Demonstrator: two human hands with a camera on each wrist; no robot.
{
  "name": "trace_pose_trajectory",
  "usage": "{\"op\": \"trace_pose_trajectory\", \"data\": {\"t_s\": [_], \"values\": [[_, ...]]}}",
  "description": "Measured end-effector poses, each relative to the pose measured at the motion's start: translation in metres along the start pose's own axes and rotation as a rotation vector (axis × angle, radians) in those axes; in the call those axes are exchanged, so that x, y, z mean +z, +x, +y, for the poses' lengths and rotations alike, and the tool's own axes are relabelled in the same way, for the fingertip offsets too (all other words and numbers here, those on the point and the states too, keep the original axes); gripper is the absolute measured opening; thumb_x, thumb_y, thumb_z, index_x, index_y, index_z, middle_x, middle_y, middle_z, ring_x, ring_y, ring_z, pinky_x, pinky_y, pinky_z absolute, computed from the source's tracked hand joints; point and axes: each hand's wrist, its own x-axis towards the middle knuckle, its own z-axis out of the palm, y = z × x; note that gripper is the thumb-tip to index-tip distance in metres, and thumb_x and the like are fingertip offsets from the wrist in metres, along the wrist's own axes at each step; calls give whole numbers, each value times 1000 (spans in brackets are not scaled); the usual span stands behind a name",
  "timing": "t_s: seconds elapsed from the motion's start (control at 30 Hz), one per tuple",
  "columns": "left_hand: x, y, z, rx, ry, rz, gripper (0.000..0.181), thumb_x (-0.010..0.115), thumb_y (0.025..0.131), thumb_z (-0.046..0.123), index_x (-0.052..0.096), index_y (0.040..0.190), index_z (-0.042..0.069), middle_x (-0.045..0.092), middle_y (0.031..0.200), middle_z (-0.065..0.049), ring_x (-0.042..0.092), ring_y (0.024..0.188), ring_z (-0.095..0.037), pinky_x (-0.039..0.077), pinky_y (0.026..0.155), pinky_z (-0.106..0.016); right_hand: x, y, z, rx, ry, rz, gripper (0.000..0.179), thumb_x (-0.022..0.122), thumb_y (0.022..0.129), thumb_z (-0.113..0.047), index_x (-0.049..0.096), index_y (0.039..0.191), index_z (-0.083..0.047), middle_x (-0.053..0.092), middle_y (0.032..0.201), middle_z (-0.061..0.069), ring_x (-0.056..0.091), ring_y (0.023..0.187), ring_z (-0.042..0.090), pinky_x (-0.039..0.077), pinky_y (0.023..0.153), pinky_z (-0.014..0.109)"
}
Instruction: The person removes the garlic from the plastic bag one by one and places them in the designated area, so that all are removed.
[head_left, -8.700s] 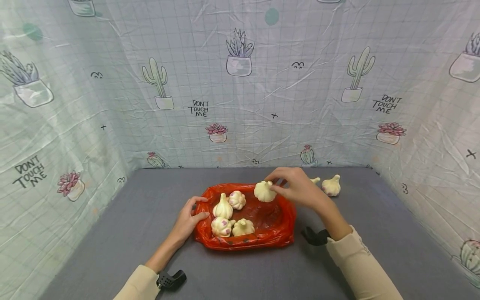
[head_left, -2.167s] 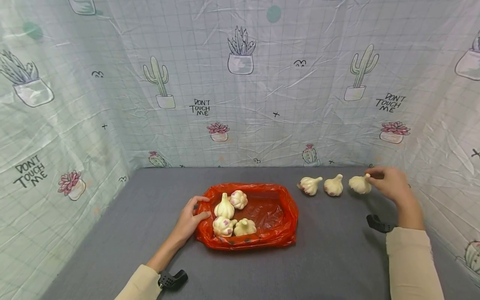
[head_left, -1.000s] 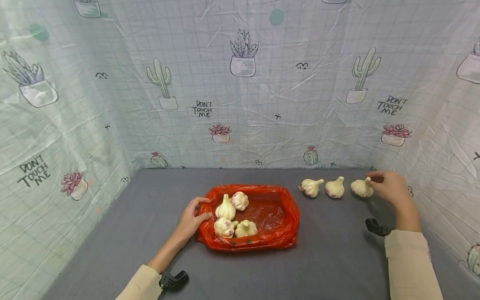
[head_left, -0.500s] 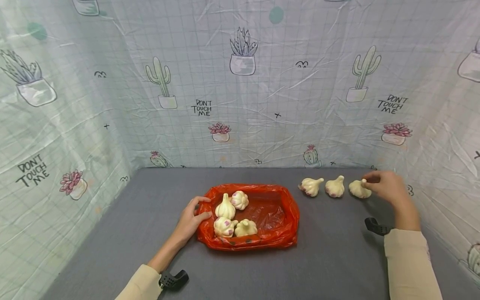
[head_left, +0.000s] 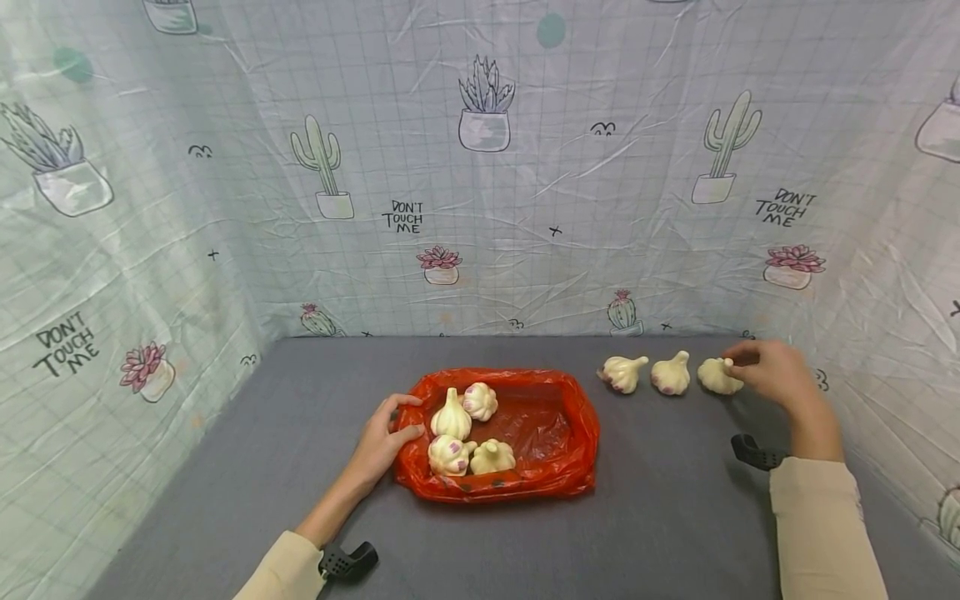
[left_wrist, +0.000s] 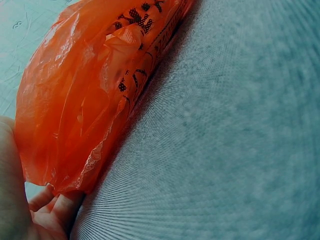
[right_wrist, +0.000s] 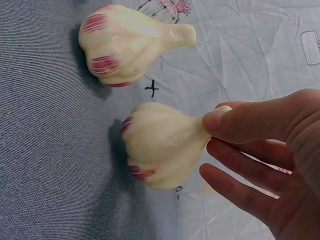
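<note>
In the head view my left hand [head_left: 377, 439] grips the left rim of a red plastic bag [head_left: 581, 467] with its edges folded down like a tray. Several white garlic bulbs lie in its left half, one garlic bulb [head_left: 451, 417] with its stem upright. My right hand [head_left: 776, 375] pinches the stem of another garlic bulb [head_left: 717, 379] at the right end of a row on the table. In the right wrist view thumb and index finger hold that stem, and the purple-marked bulb sits on or just above the cloth. The left fingertips are partly hidden behind the bag.
Two more garlic bulbs stand in the row to the left of the held one: a middle bulb [head_left: 671, 375] and a left bulb [head_left: 623, 374]. The grey table [head_left: 480, 550] ends at a cactus-print curtain [head_left: 555, 275] behind and at both sides.
My right hand has carried a garlic bulb from over the red bag to the right end of the row, then shifted it slightly left. The left hand has stayed on the bag.
</note>
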Motion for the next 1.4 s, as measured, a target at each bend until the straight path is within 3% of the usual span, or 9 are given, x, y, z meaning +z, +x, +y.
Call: {"op": "trace_pose_trajectory", "data": {"t_s": [0.4,0.77,1.03,1.4], "values": [[0,0,1,-2,0,2,37,70,92,6,62,127,9,54,133,-18,67,92,-20,61,69,-30,1,1,4,-3,-15,5,34,68,98,-20,70,119,7,69,115,34,66,98,48,56,70,50],[-1,0,2,-6,3,2,37,70,92,8,62,128,10,54,133,-18,67,92,-20,60,70,-29,-2,2,1,-9,4,-25,36,73,94,-21,71,118,6,71,114,32,67,97,46,56,67,41],[0,1,3,-9,-2,1,37,71,92,7,62,128,10,53,133,-18,67,92,-22,61,69,-30,-3,1,0,8,3,-36,44,72,97,-30,70,120,7,68,119,33,65,103,49,57,74,50],[-1,2,0,2,-4,-3,37,71,92,7,62,127,10,54,132,-18,67,93,-22,60,70,-29,-1,-2,2,-19,5,-15,37,70,96,-19,69,119,9,69,116,34,66,100,50,57,71,49]]}}
